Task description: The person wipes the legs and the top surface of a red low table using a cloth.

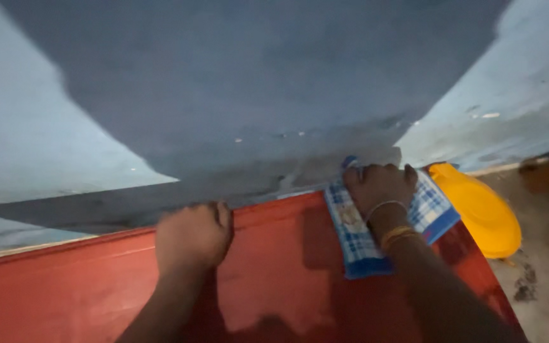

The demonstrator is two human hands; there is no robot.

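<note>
My right hand [379, 185] presses a blue and white checked cloth [358, 235] against the top edge of a red panel [96, 286], where it meets the blue-grey wall [255, 82]. Bangles circle that wrist. My left hand [193, 234] is closed over the panel's top edge further left, with nothing else in it. The cloth hangs down over the red face.
A yellow rounded plastic object [478, 213] sits just right of the cloth, beside the red panel's corner. Bare stained concrete floor [541, 279] lies at the lower right. A dark shadow covers the middle of the wall.
</note>
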